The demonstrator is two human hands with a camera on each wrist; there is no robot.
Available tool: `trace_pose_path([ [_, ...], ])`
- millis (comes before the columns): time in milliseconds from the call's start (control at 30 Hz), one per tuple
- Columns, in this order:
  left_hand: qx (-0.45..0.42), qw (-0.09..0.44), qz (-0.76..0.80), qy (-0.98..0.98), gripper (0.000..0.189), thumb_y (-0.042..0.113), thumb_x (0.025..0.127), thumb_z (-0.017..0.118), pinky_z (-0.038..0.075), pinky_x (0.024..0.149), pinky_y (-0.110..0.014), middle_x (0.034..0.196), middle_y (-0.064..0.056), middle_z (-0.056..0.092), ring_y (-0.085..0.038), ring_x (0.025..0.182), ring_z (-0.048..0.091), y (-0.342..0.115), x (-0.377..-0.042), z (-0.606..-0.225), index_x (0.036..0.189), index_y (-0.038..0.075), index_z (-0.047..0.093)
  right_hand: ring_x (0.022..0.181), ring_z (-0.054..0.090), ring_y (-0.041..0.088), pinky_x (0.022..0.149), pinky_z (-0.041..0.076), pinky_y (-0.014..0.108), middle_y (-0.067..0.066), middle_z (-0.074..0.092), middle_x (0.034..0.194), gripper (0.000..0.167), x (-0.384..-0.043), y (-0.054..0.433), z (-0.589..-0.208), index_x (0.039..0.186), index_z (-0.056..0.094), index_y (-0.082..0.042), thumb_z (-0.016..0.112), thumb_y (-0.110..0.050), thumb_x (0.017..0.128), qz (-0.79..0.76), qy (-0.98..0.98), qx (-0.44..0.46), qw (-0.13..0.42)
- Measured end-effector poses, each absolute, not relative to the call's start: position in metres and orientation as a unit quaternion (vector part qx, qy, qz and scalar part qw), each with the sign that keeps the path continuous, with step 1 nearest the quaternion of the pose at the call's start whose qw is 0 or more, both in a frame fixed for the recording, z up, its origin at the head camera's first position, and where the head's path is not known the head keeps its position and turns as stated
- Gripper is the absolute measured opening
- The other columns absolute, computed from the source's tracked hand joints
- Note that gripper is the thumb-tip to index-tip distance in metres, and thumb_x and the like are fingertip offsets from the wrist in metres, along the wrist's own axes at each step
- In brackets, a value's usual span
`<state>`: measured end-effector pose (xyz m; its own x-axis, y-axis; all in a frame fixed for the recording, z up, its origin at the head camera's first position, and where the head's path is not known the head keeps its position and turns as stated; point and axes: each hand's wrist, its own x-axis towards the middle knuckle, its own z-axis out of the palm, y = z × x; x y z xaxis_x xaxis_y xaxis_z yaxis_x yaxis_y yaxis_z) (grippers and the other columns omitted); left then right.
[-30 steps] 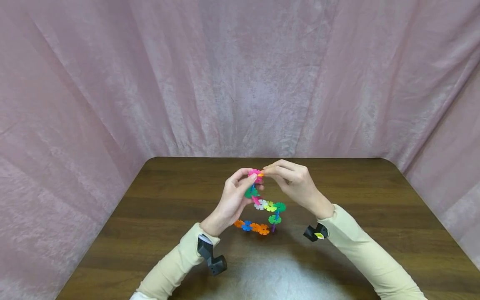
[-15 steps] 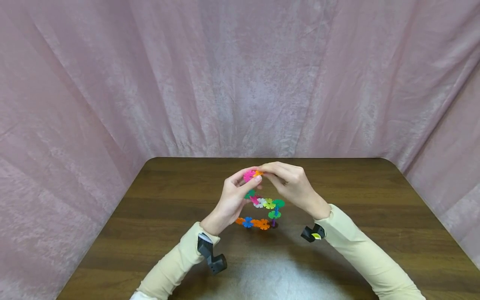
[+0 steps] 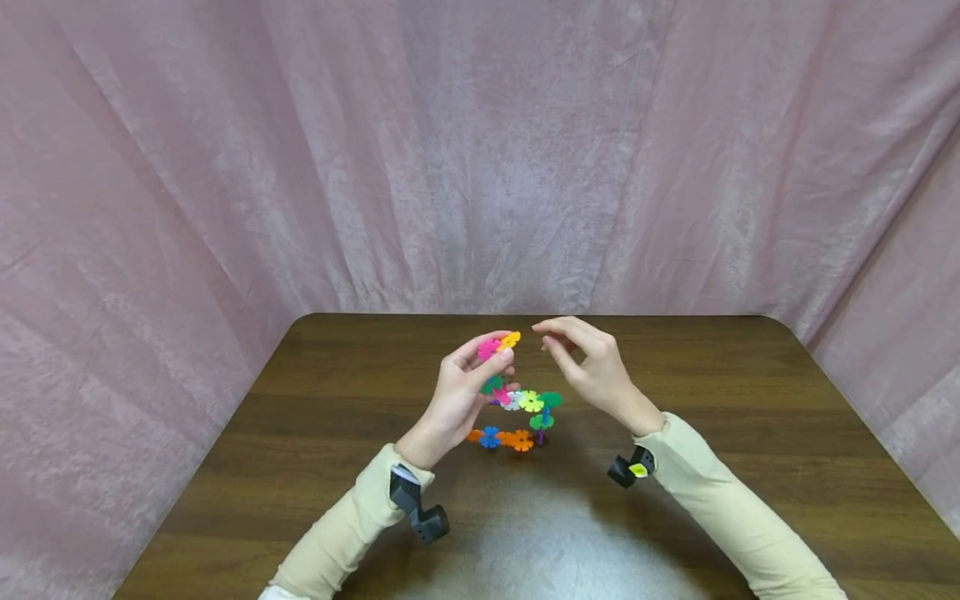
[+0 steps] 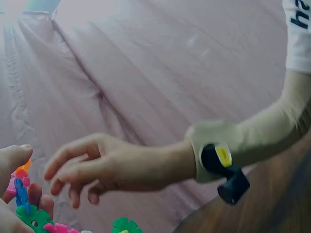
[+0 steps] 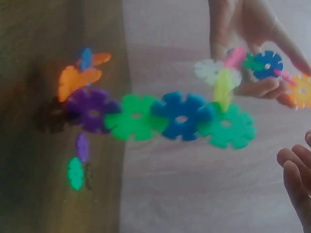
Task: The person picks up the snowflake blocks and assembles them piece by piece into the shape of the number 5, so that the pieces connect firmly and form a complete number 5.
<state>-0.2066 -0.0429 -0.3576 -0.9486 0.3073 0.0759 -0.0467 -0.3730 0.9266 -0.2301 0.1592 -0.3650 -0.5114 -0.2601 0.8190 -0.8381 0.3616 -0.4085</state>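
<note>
My left hand (image 3: pixel 453 400) pinches the upper end of a chain of notched, flower-shaped interlocking discs. Between its thumb and fingers show a pink disc (image 3: pixel 489 348) and an orange disc (image 3: pixel 511 340) joined at its edge. Below, the chain runs through a green disc (image 3: pixel 492 385), a white disc (image 3: pixel 512 401) and a yellow disc (image 3: pixel 531 401), then down a column with a blue disc (image 5: pixel 182 118) and a purple disc (image 5: pixel 92 110). Orange discs (image 3: pixel 522 440) form the low row. My right hand (image 3: pixel 592 358), fingers loosely bent and holding nothing, hovers right of the orange disc.
A brown wooden table (image 3: pixel 300 467) lies under the hands. Pink curtains (image 3: pixel 480 167) hang behind it and at both sides. Black cameras sit on the left wrist (image 3: pixel 416 504) and right wrist (image 3: pixel 630 467).
The orange disc, earlier in my right fingertips, now sits joined to the pink disc. My right hand has let go and drawn back right; my left hand has shifted slightly left with the chain.
</note>
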Motion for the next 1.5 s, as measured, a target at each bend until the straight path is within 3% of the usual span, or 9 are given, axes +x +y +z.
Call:
trace_pose_path([
  [300,0.105,0.117,0.828,0.538,0.033,0.011,0.095,0.061,0.058,0.082,-0.04,0.089,0.001,0.063,-0.012,0.079,0.061,-0.046,-0.208,-0.36,0.127,0.006,0.058,0.071,0.063,0.009,0.057,0.047,0.015,0.008,0.071,0.099,0.021,-0.239,0.164,-0.39,0.11,0.067,-0.004,0.059,0.002,0.092,0.442,-0.792,0.321,0.274],
  [533,0.106,0.12,0.832,0.531,0.034,0.011,0.096,0.059,0.058,0.082,-0.041,0.084,0.004,0.063,-0.01,0.077,0.06,-0.05,-0.208,-0.361,0.129,0.005,0.055,0.074,0.067,0.019,0.06,0.052,0.02,0.012,0.07,0.108,0.022,-0.246,0.165,-0.41,0.114,0.066,-0.005,0.058,-0.001,0.094,0.451,-0.812,0.3,0.216],
  [700,0.106,0.118,0.834,0.529,0.034,0.011,0.095,0.059,0.058,0.082,-0.041,0.084,0.004,0.063,-0.011,0.077,0.061,-0.051,-0.21,-0.361,0.129,0.005,0.055,0.076,0.066,0.014,0.064,0.055,0.027,0.008,0.07,0.107,0.022,-0.25,0.164,-0.419,0.115,0.065,-0.006,0.057,-0.003,0.095,0.449,-0.826,0.293,0.178],
  [933,0.105,0.119,0.833,0.529,0.034,0.01,0.096,0.058,0.057,0.083,-0.041,0.083,0.004,0.062,-0.01,0.077,0.06,-0.052,-0.211,-0.36,0.129,0.004,0.054,0.071,0.059,0.014,0.062,0.051,0.025,0.007,0.068,0.104,0.021,-0.253,0.163,-0.427,0.115,0.066,-0.007,0.057,-0.006,0.096,0.419,-0.85,0.291,0.134],
  [1133,0.099,0.114,0.839,0.523,0.035,0.011,0.096,0.058,0.058,0.08,-0.038,0.081,0.003,0.063,-0.009,0.075,0.06,-0.052,-0.212,-0.359,0.13,0.005,0.054,0.078,0.062,0.016,0.07,0.053,0.027,0.009,0.069,0.107,0.019,-0.258,0.164,-0.435,0.11,0.067,-0.006,0.058,-0.003,0.094,0.394,-0.863,0.311,0.064],
  [1333,0.088,0.103,0.843,0.521,0.029,0.012,0.095,0.06,0.057,0.082,-0.042,0.082,0.004,0.062,-0.011,0.077,0.059,-0.053,-0.213,-0.358,0.124,0.011,0.06,0.104,0.063,0.024,0.09,0.052,0.043,0.01,0.068,0.113,0.039,-0.259,0.165,-0.44,0.115,0.065,-0.003,0.055,0.008,0.08,0.33,-0.892,0.309,-0.008],
  [1500,0.09,0.105,0.843,0.52,0.029,0.013,0.096,0.06,0.053,0.09,-0.051,0.083,0.004,0.061,-0.011,0.077,0.058,-0.053,-0.213,-0.357,0.124,0.012,0.06,0.114,0.058,0.032,0.098,0.047,0.05,0.015,0.064,0.123,0.032,-0.258,0.166,-0.445,0.122,0.062,-0.001,0.056,0.002,0.091,0.301,-0.893,0.333,-0.045],
])
